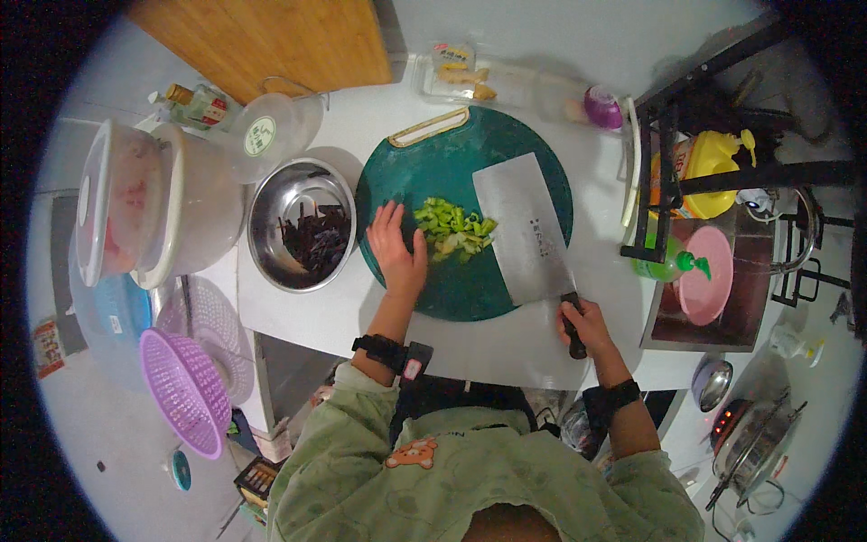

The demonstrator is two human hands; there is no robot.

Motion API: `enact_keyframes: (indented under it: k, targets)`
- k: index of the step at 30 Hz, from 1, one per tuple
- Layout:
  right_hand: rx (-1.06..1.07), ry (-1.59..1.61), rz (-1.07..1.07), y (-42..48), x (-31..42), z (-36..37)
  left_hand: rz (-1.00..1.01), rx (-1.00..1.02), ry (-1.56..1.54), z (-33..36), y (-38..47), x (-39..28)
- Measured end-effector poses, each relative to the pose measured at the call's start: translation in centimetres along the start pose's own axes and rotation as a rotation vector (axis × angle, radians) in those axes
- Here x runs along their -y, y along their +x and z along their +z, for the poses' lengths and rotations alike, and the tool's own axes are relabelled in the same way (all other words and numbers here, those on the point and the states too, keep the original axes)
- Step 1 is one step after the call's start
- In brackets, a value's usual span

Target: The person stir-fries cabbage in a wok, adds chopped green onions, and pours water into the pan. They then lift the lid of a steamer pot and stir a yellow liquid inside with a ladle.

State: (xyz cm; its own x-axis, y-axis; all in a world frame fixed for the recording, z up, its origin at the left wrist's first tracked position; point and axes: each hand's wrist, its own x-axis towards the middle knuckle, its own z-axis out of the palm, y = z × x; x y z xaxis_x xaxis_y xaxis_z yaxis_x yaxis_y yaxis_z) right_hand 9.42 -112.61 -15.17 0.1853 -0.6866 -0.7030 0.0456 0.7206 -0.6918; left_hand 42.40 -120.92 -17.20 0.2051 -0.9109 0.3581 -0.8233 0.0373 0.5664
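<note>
A round green cutting board [447, 291] lies before me on the white counter. Chopped green vegetable pieces [454, 227] are heaped near its middle. My right hand [586, 326] is closed on the black handle of a broad cleaver [525, 223], whose blade lies flat over the board's right part, its edge side touching or very near the pieces. My left hand [395, 247] rests on the left part of the board, fingers apart, holding nothing. Left of it stands a steel bowl [264, 261] with dark, thin strips [315, 234] in it.
A clear plastic tray [423, 81] with ginger [464, 74] and a cut red onion [601, 108] lie behind the board. Lidded plastic tubs [203, 196] and a purple colander [186, 393] are at left. A black rack [643, 190], soap bottle [660, 261] and sink with a pink basin [706, 274] stand right.
</note>
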Motion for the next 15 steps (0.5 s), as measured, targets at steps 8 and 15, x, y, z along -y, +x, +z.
enact_keyframes:
  k: [8,15]
  targets:
    - [-0.031,-0.053,0.020,0.2,-0.5,1.8,0.008,0.053,-0.107,1.0,-0.1,0.3]
    - [-0.028,-0.110,0.053,0.5,-0.8,4.9,0.058,0.078,-0.139,2.7,0.6,-1.8]
